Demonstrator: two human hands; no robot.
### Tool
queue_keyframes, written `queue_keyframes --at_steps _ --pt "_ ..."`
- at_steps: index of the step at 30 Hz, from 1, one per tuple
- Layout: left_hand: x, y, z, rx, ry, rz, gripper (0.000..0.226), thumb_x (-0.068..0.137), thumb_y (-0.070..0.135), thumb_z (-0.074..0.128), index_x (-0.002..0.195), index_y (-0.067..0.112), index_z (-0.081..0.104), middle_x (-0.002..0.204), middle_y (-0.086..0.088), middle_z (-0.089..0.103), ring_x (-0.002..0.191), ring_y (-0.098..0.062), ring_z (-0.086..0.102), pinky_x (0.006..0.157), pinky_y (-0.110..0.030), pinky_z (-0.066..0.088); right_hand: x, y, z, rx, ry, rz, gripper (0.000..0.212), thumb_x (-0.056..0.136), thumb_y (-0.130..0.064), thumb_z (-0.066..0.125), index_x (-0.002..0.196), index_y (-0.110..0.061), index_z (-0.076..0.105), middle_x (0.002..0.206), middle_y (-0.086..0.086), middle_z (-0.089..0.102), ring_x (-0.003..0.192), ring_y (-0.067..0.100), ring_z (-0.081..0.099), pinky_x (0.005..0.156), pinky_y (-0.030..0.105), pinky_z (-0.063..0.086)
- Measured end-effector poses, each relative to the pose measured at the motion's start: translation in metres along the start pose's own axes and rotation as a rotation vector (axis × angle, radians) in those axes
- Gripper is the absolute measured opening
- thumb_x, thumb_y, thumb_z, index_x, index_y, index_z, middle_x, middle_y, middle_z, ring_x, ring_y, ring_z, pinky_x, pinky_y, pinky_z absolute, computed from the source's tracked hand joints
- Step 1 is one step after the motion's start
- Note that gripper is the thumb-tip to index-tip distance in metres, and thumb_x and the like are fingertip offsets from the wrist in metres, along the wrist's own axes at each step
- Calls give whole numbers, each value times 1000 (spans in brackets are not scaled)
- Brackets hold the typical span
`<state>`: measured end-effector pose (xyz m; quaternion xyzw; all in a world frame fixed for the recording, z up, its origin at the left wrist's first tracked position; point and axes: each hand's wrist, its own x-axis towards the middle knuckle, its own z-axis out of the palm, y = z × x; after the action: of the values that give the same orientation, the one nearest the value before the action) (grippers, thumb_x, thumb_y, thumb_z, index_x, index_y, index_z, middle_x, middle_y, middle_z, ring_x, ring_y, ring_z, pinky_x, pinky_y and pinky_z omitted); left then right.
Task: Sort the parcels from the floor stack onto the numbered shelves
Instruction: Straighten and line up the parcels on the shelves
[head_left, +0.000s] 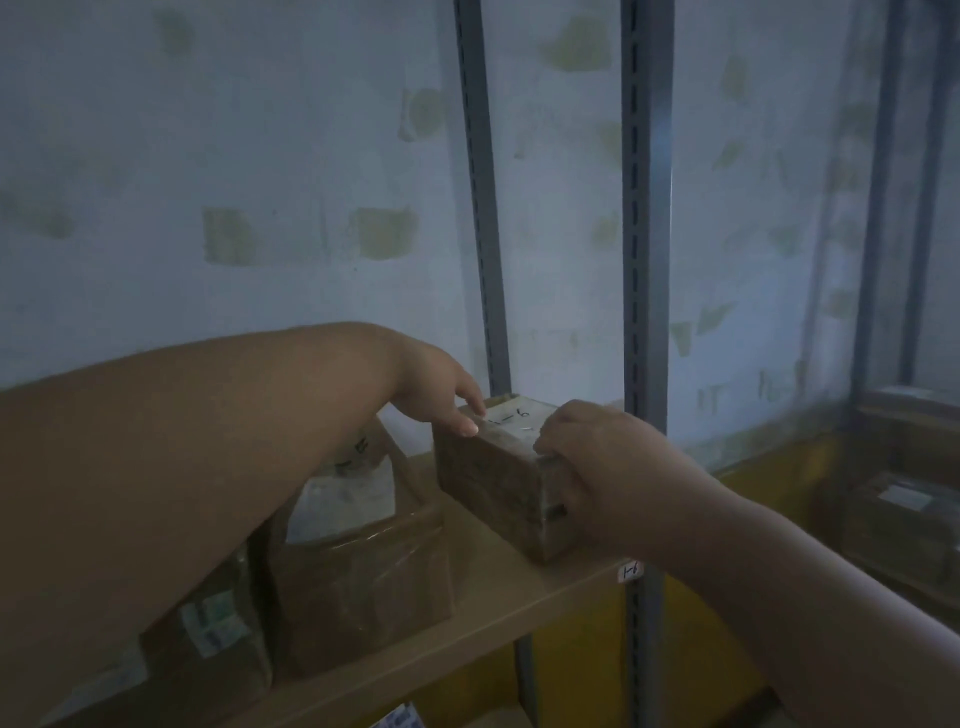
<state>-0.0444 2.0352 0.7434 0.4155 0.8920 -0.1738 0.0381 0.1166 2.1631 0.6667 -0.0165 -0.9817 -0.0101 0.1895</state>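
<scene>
A small brown cardboard parcel (493, 483) with a white label marked "1-6" stands on the wooden shelf (498, 587), near its right end. My left hand (441, 389) reaches across from the left and lays straight fingers on the parcel's top left edge. My right hand (597, 467) grips the parcel's right end, fingers curled over the top edge. A small tag reading "1-6" (629, 571) is stuck on the shelf's front edge below the parcel.
A larger taped brown parcel (358, 566) stands to the left on the same shelf, and another labelled one (208, 654) lies partly under my left arm. Grey slotted uprights (641, 260) frame the shelf. More boxes (904, 499) sit in the rack at right.
</scene>
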Motion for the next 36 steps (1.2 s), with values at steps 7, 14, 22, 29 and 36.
queue_keyframes --at_steps 7,14,22,29,36 --pt "7 -13 -2 -44 -24 -45 44 98 52 54 136 32 57 126 7 55 107 -10 45 95 -30 36 20 -17 -1 -4 -110 -105 32 99 -29 49 127 -27 64 127 -4 56 113 17 54 95 27 42" --pt "7 -21 6 -72 -14 -69 43 98 51 53 137 33 54 111 13 46 107 -11 42 93 -29 32 10 2 14 19 58 -5 37 97 -51 46 127 -32 55 128 -7 52 114 14 43 98 33 36" --pt "-2 -23 4 -49 -39 -55 42 95 49 60 135 36 55 132 8 55 116 -13 48 102 -34 37 6 -14 19 69 128 -43 30 97 -51 47 122 -38 56 126 -9 52 114 14 41 99 37 39" --pt "-3 -26 5 -81 -35 -23 40 93 49 63 130 36 58 109 15 54 111 -11 54 96 -31 40 3 -7 19 165 162 -40 29 92 -53 58 115 -37 63 116 -17 55 104 6 40 87 25 33" --pt "-8 -32 6 -89 -47 -37 37 88 52 68 121 38 62 103 17 63 106 -10 62 104 -39 46 -2 -13 19 195 189 -46 25 91 -51 61 108 -34 63 109 -15 55 100 5 41 81 24 32"
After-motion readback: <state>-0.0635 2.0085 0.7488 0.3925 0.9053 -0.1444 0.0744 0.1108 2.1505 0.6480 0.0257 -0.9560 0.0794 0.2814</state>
